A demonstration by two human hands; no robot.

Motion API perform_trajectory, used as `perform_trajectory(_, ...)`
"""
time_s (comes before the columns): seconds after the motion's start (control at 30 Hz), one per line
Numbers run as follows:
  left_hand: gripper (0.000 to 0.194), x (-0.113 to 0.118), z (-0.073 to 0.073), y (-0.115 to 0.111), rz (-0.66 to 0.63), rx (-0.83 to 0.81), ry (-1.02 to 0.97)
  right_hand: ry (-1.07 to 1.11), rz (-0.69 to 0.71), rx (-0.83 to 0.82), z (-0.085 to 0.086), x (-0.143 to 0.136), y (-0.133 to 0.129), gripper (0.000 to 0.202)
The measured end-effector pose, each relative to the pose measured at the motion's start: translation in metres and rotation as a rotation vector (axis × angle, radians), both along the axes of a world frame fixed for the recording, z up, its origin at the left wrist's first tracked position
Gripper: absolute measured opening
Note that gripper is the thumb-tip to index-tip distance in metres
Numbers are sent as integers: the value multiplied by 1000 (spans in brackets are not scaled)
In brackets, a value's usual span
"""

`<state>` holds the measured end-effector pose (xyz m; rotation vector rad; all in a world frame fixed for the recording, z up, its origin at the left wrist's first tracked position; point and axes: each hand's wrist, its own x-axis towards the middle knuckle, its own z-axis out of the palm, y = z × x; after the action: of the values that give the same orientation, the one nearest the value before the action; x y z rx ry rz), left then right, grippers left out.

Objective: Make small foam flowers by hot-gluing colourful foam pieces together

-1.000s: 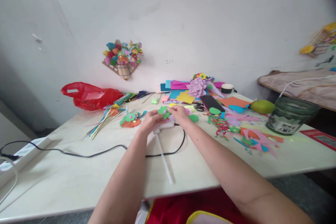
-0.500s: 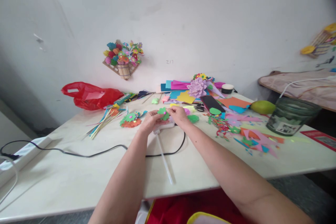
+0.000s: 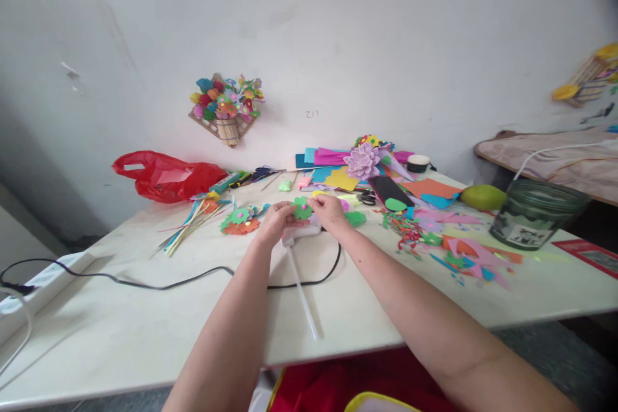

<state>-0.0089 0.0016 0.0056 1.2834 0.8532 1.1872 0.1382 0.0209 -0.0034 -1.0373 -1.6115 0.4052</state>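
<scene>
Between my two hands is a green foam flower [image 3: 302, 208] with a small pink centre. My left hand [image 3: 277, 222] pinches its left side. My right hand [image 3: 328, 211] has its fingertips together at the flower's right edge. Just below them lies a white glue gun [image 3: 302, 232], partly hidden, with a clear glue stick [image 3: 303, 296] sticking out toward me. Finished-looking green and orange flowers [image 3: 240, 220] rest left of my left hand. A green scalloped piece [image 3: 356, 218] lies right of my right hand.
A black cord [image 3: 168, 286] runs left to a power strip [image 3: 53, 277]. Thin strips [image 3: 186, 228] and a red bag [image 3: 174, 179] are at the left. Foam scraps [image 3: 477, 257], a phone [image 3: 390, 191], scissors [image 3: 367, 197] and a green jar [image 3: 531, 215] stand or lie rightward.
The green flower has shifted slightly right, and its pink centre now shows. Both hands have moved very little.
</scene>
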Motion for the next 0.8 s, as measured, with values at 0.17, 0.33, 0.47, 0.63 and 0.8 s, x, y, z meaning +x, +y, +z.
perform_trajectory(0.17,23,1,-1,1,-8,46,-27,59,-23,19,1,0,-1,21)
perform_trajectory(0.33,27,1,-2,2,30,37,-50,-39,-133,242,1,2,1,19)
perform_trajectory(0.47,27,1,-3,3,31,40,-59,-183,-157,344,1,4,1,16)
perform_trajectory(0.63,26,2,-1,2,15,39,-68,-271,-186,379,4,5,-4,16)
perform_trajectory(0.8,25,5,1,-1,6,35,-66,-261,-198,375,4,4,-5,14)
